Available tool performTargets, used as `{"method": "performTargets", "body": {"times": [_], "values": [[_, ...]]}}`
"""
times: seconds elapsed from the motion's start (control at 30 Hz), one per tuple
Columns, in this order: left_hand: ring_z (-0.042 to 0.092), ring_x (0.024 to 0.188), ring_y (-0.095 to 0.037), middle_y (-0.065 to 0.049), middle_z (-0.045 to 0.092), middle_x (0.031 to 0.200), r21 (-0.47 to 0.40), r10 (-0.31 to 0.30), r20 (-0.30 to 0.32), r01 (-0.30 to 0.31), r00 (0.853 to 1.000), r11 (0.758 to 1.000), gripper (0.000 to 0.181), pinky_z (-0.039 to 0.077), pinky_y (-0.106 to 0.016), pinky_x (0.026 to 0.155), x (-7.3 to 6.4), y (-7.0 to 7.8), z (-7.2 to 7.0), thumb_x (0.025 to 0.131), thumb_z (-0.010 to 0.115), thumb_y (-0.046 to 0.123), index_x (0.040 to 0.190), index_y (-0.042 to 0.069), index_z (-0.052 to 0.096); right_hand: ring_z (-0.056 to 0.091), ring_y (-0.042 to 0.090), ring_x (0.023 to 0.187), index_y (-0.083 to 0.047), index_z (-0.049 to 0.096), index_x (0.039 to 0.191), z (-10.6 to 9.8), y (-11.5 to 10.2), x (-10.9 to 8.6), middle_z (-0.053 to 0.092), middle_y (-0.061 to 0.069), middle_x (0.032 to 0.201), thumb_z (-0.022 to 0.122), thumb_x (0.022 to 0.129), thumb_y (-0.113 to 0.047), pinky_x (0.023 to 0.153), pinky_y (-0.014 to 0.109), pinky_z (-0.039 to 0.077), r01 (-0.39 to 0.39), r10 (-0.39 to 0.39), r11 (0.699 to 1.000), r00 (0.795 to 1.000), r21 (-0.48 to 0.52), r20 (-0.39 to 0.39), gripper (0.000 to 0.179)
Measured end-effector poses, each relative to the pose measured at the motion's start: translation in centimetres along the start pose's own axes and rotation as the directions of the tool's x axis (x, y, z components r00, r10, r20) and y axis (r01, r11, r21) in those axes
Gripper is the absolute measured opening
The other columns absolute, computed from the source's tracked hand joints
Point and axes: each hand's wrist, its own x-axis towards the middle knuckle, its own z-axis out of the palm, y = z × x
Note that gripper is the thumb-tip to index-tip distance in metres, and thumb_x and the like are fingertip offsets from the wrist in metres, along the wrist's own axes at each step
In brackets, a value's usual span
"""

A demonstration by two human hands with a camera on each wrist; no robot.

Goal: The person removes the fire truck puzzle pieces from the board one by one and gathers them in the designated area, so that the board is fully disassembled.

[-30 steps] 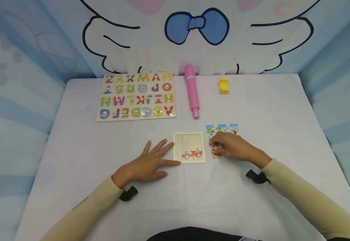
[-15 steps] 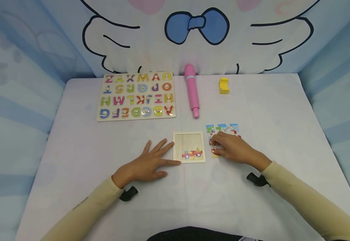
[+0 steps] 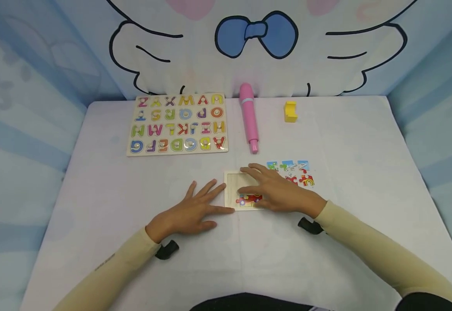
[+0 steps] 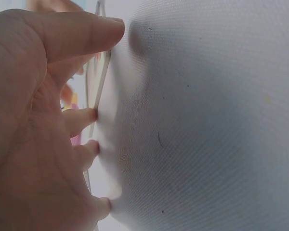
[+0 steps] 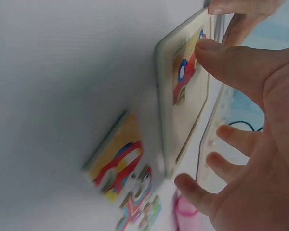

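A small square wooden puzzle tray point(image 3: 231, 182) lies mid-table, with joined pieces of a red vehicle picture point(image 3: 245, 200) in its lower right part. My left hand point(image 3: 191, 214) lies spread, its fingertips at the tray's left side and lower corner. Over the tray's right side is my right hand point(image 3: 282, 192), fingers apart. In the right wrist view its thumb point(image 5: 209, 50) touches the red vehicle pieces, and no loose piece shows between the fingers. Loose jigsaw pieces point(image 3: 307, 180) lie right of the tray, partly hidden by the right hand.
Behind the tray, a wooden alphabet board point(image 3: 177, 125) lies at the back left. A pink pen-shaped stick point(image 3: 249, 119) is beside it. Farther right stands a yellow block point(image 3: 290, 112). Curtains with printed drawings border the white table point(image 3: 346, 142).
My right hand has moved left from the loose pieces onto the tray, and its fingers have spread from a pinching pose. My left hand has stayed in place.
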Motion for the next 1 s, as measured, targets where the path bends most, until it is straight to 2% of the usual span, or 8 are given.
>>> {"method": "performTargets", "body": {"times": [0.13, 0.23, 0.4, 0.63, 0.83, 1.0], "values": [[0.002, 0.157, -0.036, -0.008, 0.016, 0.171, 0.001, 0.006, 0.001, -0.006, 1.000, 1.000, 0.052, 0.001, -0.076, 0.114, 0.1, 0.0, 0.0, 0.095, 0.073, 0.027, 0.145, 0.035, 0.059, 0.020, 0.039, 0.150, -0.025, 0.069, 0.135, 0.0, -0.2, 0.7, 0.031, 0.015, 0.163, 0.081, 0.089, -0.025, 0.110, 0.065, 0.035, 0.013, -0.011, 0.999, 0.999, -0.031, 0.047, 0.047], [0.002, 0.157, -0.036, -0.008, 0.016, 0.171, 0.001, 0.008, 0.001, -0.008, 1.000, 1.000, 0.053, 0.001, -0.076, 0.114, 0.1, 0.0, 0.0, 0.095, 0.073, 0.027, 0.145, 0.035, 0.059, 0.024, 0.039, 0.149, -0.024, 0.072, 0.131, 0.1, -0.1, 1.0, 0.034, 0.014, 0.161, 0.080, 0.090, -0.024, 0.109, 0.063, 0.036, 0.024, -0.021, 0.998, 0.998, -0.050, 0.063, 0.042], [0.002, 0.157, -0.036, -0.008, 0.016, 0.171, 0.006, 0.004, -0.002, -0.004, 1.000, 1.000, 0.053, 0.001, -0.076, 0.114, 0.1, -0.1, 0.0, 0.094, 0.074, 0.027, 0.145, 0.036, 0.060, 0.037, 0.034, 0.139, -0.021, 0.075, 0.126, 0.4, -0.4, 1.2, 0.046, 0.014, 0.150, 0.079, 0.092, -0.021, 0.104, 0.056, 0.043, 0.046, -0.043, 0.997, 0.998, -0.068, 0.047, 0.034], [0.002, 0.157, -0.036, -0.008, 0.016, 0.171, 0.004, 0.012, -0.010, -0.012, 1.000, 1.000, 0.053, 0.001, -0.076, 0.114, 0.2, -0.1, 0.0, 0.094, 0.075, 0.026, 0.144, 0.035, 0.060, 0.049, 0.027, 0.118, -0.015, 0.072, 0.123, 0.9, -0.8, 1.4, 0.057, 0.011, 0.130, 0.078, 0.091, -0.014, 0.098, 0.044, 0.048, 0.022, -0.021, 0.999, 1.000, -0.042, 0.018, 0.032], [0.001, 0.157, -0.036, -0.008, 0.015, 0.171, -0.010, 0.008, -0.003, -0.008, 1.000, 1.000, 0.053, 0.000, -0.076, 0.114, 0.1, 0.0, -0.1, 0.095, 0.074, 0.026, 0.144, 0.035, 0.060, 0.055, 0.020, 0.100, -0.013, 0.069, 0.117, 1.1, -1.4, 1.6, 0.064, 0.003, 0.108, 0.080, 0.089, -0.010, 0.087, 0.035, 0.052, -0.002, 0.002, 1.000, 1.000, 0.012, 0.002, 0.030], [0.002, 0.157, -0.036, -0.008, 0.016, 0.171, -0.007, 0.014, -0.012, -0.014, 1.000, 1.000, 0.053, 0.001, -0.076, 0.114, 0.0, -0.1, -0.1, 0.094, 0.074, 0.025, 0.144, 0.035, 0.060, 0.052, 0.014, 0.083, -0.014, 0.064, 0.100, 1.0, -1.8, 1.9, 0.057, -0.006, 0.085, 0.076, 0.091, -0.006, 0.075, 0.029, 0.048, 0.003, -0.002, 0.998, 1.000, 0.070, -0.013, 0.017]]}}
